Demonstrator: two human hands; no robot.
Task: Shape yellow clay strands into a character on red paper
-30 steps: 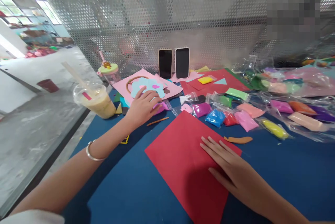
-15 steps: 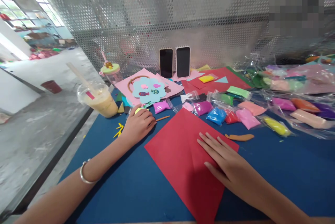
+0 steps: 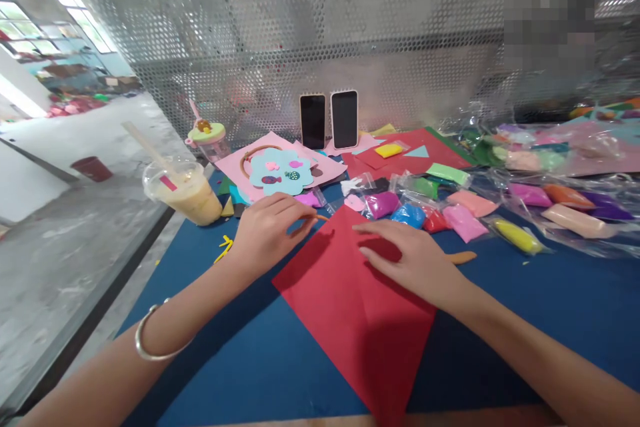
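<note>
A red sheet of paper [image 3: 345, 307] with a faint crease lies turned like a diamond on the blue table. My left hand [image 3: 273, 227] is above its upper left edge, thumb and fingers pinched on one end of a thin orange-brown clay strip [image 3: 321, 218]. Over the sheet's upper right part, my right hand [image 3: 413, 254] is raised with thumb and fingers apart, holding nothing. A brown tool-shaped piece [image 3: 463, 258] shows partly behind my right hand.
A cup with a straw [image 3: 193, 195] stands at the left, near yellow clay bits [image 3: 224, 248]. Two phones [image 3: 344, 119] lean at the back. Bagged clay packs [image 3: 465, 222] spread rightward. A pale blue cutout [image 3: 280, 170] lies on pink paper.
My left hand has lifted and moved right, with the thin strip now between its fingers. My right hand has risen off the red paper and moved left toward its top corner.
</note>
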